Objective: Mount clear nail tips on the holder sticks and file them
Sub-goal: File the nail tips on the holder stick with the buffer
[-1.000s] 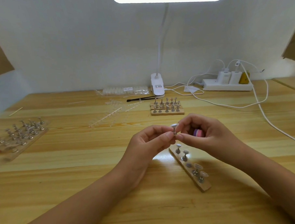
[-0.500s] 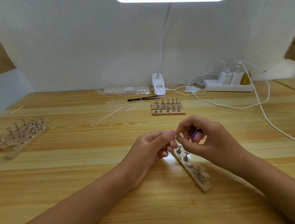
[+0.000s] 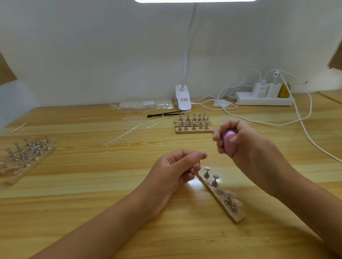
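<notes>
- Head camera looks down on a pale wooden tabletop with a striped grain, lit by a bright lamp from above.
- A narrow wooden strip lies flat between the two forearms. Its long axis runs on a diagonal, the far end towards the left hand and the near end towards the right forearm.
- Four small metal holder sticks stand upright along the strip, each with a flared foot. A glossy clear nail tip caps each one, and a bare round spot shows in the middle of the row.
- The left hand hovers just beside the strip's far end. Its thumb and forefinger pinch a small dark piece, too hidden to name, and the other fingers curl under.
- The right hand is raised above the strip, blurred, its fingers clenched round a smooth, rounded pink file block whose long axis stands roughly upright.
- Farther back a wooden block carries rows of metal holders, beside clear plastic racks.
- A white clip lamp base and a white power strip sit along the wall.
</notes>
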A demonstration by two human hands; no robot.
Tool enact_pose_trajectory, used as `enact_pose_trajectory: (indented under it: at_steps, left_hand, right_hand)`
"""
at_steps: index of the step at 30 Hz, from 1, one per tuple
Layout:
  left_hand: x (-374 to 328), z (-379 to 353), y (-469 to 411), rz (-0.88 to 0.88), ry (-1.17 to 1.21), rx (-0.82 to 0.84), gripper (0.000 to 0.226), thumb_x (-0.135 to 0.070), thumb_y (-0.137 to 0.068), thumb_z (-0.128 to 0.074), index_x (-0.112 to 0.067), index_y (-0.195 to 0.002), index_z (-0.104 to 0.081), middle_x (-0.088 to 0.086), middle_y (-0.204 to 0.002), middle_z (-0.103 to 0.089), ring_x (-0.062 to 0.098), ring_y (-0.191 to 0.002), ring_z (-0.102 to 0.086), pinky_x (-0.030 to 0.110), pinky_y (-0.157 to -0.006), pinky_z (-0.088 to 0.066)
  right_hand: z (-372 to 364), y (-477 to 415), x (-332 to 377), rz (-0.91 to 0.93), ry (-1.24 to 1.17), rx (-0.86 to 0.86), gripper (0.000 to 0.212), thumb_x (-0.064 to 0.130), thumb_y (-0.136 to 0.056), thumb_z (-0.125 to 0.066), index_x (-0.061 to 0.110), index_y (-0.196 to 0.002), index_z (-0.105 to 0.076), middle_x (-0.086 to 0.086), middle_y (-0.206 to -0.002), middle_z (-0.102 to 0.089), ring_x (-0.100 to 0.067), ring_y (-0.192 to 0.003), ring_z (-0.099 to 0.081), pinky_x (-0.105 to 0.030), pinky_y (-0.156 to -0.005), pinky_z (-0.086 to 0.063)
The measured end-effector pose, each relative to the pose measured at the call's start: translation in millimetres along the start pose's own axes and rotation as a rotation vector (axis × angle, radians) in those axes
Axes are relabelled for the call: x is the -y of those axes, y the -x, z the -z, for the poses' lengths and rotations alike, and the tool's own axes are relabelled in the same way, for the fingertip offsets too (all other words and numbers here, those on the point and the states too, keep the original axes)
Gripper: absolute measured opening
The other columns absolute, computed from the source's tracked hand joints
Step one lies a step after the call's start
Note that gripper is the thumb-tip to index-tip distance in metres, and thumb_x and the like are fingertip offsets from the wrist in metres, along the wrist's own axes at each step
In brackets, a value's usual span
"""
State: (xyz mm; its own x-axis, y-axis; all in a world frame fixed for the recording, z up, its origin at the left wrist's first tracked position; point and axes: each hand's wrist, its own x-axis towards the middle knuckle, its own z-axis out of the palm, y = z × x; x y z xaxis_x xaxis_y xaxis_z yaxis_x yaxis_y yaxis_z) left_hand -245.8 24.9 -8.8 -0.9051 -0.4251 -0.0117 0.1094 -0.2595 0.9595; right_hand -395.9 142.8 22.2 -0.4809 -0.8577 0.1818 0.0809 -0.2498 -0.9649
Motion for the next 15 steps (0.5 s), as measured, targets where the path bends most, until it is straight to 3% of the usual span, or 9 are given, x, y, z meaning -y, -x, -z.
enact_pose_trajectory:
  at_steps: [3, 6, 9, 12, 15]
  left_hand:
    - [-0.7, -1.5, 1.8, -0.027, -0.030, -0.046, 0.019, -0.040, -0.071, -0.080, -0.025, -0.083, -0.079, -0.008, -0.074, -0.062, 0.003, -0.070, -0.057, 0.017, -0.075, -0.051]
    - [-0.3, 0.2, 3.3, -0.136, -0.107, -0.164, 0.025, -0.045, -0.068, -0.079, -0.027, -0.084, -0.076, -0.013, -0.074, -0.064, 0.001, -0.071, -0.057, 0.016, -0.076, -0.050]
    - [-0.5, 1.0, 5.7, -0.225, -0.174, -0.221, 0.031, -0.041, -0.075, -0.080, -0.018, -0.094, -0.073, -0.018, -0.071, -0.065, -0.005, -0.069, -0.059, 0.009, -0.070, -0.046]
    - [-0.1, -0.9, 6.9, -0.240, -0.224, -0.225, 0.033, -0.043, -0.071, -0.074, -0.018, -0.094, -0.073, -0.011, -0.080, -0.070, -0.003, -0.076, -0.063, 0.008, -0.070, -0.046]
    - [1.3, -1.7, 7.1, -0.225, -0.257, -0.204, 0.028, -0.042, -0.073, -0.076, -0.022, -0.092, -0.074, 0.001, -0.090, -0.072, 0.006, -0.084, -0.066, 0.014, -0.077, -0.050]
  right_hand:
    - [5.9, -1.1, 6.8, -0.088, -0.238, 0.032, 0.019, 0.004, -0.070, -0.047, 0.009, -0.082, -0.060, -0.006, -0.083, -0.064, -0.016, -0.076, -0.055, -0.026, -0.070, -0.052]
    - [7.5, 0.2, 5.9, -0.167, -0.202, 0.093, 0.025, 0.000, -0.085, -0.050, 0.004, -0.091, -0.074, -0.013, -0.101, -0.072, -0.023, -0.091, -0.070, -0.029, -0.077, -0.058]
    - [8.3, 1.8, 3.6, -0.195, -0.088, 0.180, 0.026, 0.008, -0.085, -0.065, 0.011, -0.109, -0.074, -0.009, -0.115, -0.071, -0.022, -0.108, -0.068, -0.038, -0.086, -0.057]
    - [7.7, 2.6, 2.5, -0.190, -0.001, 0.197, 0.035, 0.017, -0.077, -0.072, 0.019, -0.113, -0.073, 0.002, -0.104, -0.070, -0.009, -0.098, -0.067, -0.031, -0.084, -0.055]
    - [5.6, 3.5, 1.7, -0.176, 0.057, 0.204, 0.036, 0.022, -0.076, -0.073, 0.024, -0.113, -0.073, 0.006, -0.097, -0.070, -0.007, -0.093, -0.067, -0.023, -0.078, -0.054]
